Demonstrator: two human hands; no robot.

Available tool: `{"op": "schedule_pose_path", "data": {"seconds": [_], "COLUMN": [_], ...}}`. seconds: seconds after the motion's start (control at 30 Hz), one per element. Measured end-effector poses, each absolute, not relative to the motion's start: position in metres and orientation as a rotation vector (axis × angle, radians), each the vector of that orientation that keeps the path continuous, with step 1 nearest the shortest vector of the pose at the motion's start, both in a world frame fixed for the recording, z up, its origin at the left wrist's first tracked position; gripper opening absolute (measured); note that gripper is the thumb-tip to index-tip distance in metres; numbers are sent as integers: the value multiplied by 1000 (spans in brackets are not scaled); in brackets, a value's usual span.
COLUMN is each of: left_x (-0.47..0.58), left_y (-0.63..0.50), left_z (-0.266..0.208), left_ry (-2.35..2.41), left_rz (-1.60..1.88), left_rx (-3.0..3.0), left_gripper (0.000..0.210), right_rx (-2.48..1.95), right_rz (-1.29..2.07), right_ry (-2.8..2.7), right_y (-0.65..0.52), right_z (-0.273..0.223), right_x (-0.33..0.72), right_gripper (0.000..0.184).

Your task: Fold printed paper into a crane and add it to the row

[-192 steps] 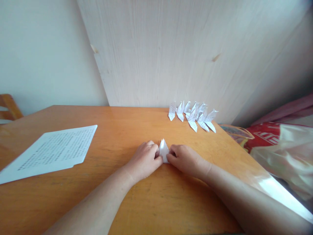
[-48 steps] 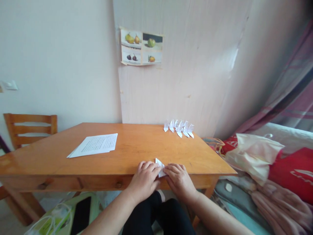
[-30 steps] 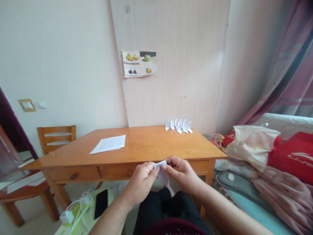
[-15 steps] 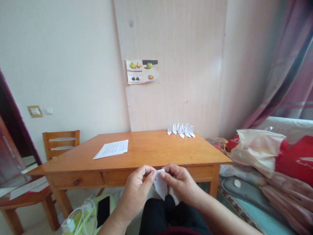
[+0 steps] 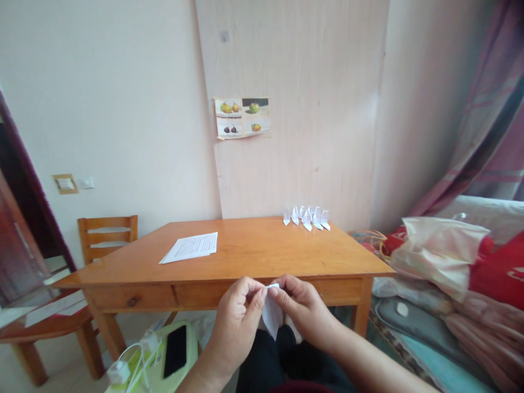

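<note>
A small piece of folded white paper hangs between my hands, in front of the table's near edge and above my knees. Its lower end tapers to a point. My left hand pinches its top left edge between thumb and forefinger. On the other side, my right hand grips the top right edge with the thumb laid across the front. Fingers hide part of the upper folds. Several folded white paper figures stand grouped at the table's far right.
A stack of printed sheets lies on the left half of the wooden table. Below left, a phone and white cables rest on a pale green stool. A wooden chair stands left; bags and bedding are at right.
The view has shifted slightly, so the scene sits a little further right. Both hands keep their pinch on the folded paper, with hardly any finger movement.
</note>
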State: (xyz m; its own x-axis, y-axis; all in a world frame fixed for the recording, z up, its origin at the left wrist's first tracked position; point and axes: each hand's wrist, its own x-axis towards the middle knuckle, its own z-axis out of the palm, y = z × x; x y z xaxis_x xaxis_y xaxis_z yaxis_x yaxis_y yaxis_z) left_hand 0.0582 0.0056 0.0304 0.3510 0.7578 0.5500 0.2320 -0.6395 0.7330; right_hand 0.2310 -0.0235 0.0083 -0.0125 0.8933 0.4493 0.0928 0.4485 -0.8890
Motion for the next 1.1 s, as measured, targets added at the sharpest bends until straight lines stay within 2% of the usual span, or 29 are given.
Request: {"op": "schedule_pose_path", "data": {"seconds": [0.13,0.53,0.83,1.1], "left_x": [62,62,65,66], "left_y": [6,6,13,17], "left_z": [28,33,23,17], "left_ry": [839,648,683,710], "left_rz": [1247,966,1065,1127], "left_rx": [2066,1709,1671,1718], "left_gripper": [19,24,23,21], "right_rx": [-933,-831,-824,-892], "right_rz": [742,930,1059,920], "right_ry": [-1458,-1339,-1233,-1300], "right_y": [-26,-25,-22,-23], "right_z": [6,6,0,-9], "right_x": [233,238,234,236], "right_gripper": [35,37,37,38]}}
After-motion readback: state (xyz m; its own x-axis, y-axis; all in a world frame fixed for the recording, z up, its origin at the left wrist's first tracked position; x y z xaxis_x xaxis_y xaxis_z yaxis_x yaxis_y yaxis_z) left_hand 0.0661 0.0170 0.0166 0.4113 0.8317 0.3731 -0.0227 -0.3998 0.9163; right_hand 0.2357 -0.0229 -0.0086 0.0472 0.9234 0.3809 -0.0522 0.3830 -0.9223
